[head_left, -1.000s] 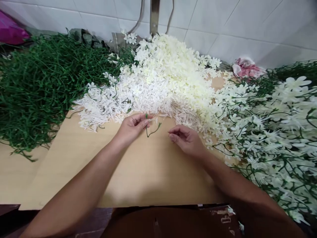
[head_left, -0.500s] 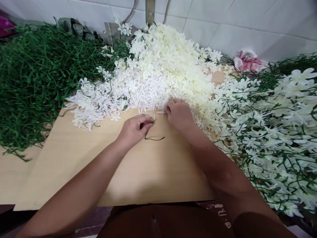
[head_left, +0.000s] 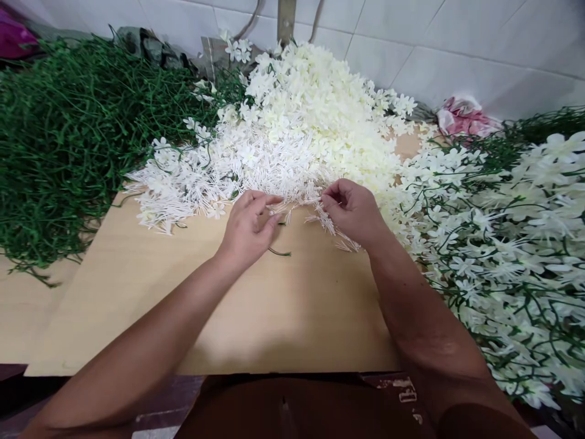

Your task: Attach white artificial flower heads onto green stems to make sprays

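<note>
My left hand [head_left: 249, 227] is over the board with thumb and index finger spread apart, the index fingertip at the edge of the white stamen pile [head_left: 269, 161]. A thin green plastic stem [head_left: 281, 252] shows below its thumb; whether the tucked fingers touch it is hidden. To the right, my right hand [head_left: 351, 210] is closed, thumb and index finger pinched on white stamens at the pile's front edge. A few loose stamens [head_left: 323, 219] lie on the board beside and below that hand.
Cream flower heads [head_left: 320, 91] are heaped behind the stamens, against the tiled wall [head_left: 457, 55]. Green stems [head_left: 82, 134] form a large mound on the left. Flowers on stems [head_left: 507, 262] are piled at the right. A tan board [head_left: 274, 323] lies in front of me.
My left thumb and index finger have come apart from their pinch on the green stem. My right hand has drawn back to the right, spreading stamens onto the board. The view shifted slightly.
</note>
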Available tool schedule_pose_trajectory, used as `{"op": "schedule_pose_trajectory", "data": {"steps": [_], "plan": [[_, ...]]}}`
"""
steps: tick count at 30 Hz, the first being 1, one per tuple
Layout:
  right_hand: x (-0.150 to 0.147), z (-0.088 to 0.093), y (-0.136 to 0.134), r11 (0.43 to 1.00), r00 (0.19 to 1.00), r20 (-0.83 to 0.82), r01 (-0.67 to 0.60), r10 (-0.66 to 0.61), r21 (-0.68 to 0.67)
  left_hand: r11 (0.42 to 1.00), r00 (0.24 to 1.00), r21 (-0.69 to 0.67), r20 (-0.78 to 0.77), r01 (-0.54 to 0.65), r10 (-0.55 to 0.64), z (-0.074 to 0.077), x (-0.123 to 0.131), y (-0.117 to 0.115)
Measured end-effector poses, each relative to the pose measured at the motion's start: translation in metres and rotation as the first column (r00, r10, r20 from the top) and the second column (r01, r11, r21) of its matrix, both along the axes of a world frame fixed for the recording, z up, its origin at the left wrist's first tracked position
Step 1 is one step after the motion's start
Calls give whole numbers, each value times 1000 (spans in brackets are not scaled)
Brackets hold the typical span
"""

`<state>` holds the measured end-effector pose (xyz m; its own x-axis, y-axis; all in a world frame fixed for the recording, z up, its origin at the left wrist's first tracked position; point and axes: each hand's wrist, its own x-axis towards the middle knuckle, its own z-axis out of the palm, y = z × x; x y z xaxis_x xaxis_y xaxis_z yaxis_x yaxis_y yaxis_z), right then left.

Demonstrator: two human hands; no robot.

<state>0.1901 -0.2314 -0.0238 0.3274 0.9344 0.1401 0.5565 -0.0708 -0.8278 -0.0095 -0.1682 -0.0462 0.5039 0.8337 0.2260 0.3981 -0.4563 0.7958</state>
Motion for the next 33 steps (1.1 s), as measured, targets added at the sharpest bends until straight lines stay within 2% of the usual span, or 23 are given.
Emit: {"op": "schedule_pose_trajectory", "data": {"steps": [2, 5, 8, 11, 13, 15, 18, 21, 23, 25, 27, 29, 31, 33], "plan": [[-8, 0, -1, 998, 994, -87, -65, 66, 21, 988, 993, -139, 112, 60, -44, 6, 7, -5], [-19, 2, -3, 992, 982, -141, -122, 125, 30, 924, 974, -359, 223, 129, -49, 9, 17, -9], [-25, 6, -7, 981, 965, -182, -192, 190, 7, 905, 979, -417, 203, 81, 6, 7, 19, -8], [-28, 10, -12, 961, 949, -173, -275, 264, -41, 963, 995, -263, 94, 57, -33, 8, 15, -5], [-30, 13, -14, 949, 951, -103, -302, 292, -94, 989, 991, -79, -38, 125, -128, 12, 11, -4], [-32, 14, -15, 941, 951, 13, -304, 309, -149, 972, 959, 52, -187, 228, -215, 19, 9, -3], [-33, 15, -15, 922, 918, 156, -331, 364, -202, 950, 915, 46, -287, 309, -284, 29, 8, -1], [-25, 19, -15, 915, 893, 223, -353, 391, -194, 966, 936, -19, -244, 256, -253, 38, 16, 6], [-11, 29, -17, 939, 910, 238, -316, 341, -136, 982, 966, -12, -180, 186, -185, 42, 30, 10], [7, 42, -23, 972, 952, 200, -234, 232, -10, 984, 975, 50, -153, 172, -163, 42, 52, 12], [26, 55, -30, 982, 990, 122, -95, 75, 165, 951, 942, 160, -255, 265, -220, 37, 80, 11], [42, 64, -37, 959, 999, 33, 24, -35, 282, 896, 884, 259, -402, 361, -240, 29, 108, 9], [52, 66, -41, 943, 997, -51, 76, -62, 324, 861, 841, 301, -491, 410, -229, 21, 128, 7], [56, 62, -41, 941, 992, -116, 74, -38, 329, 870, 836, 291, -505, 398, -214, 17, 137, 10]]}}
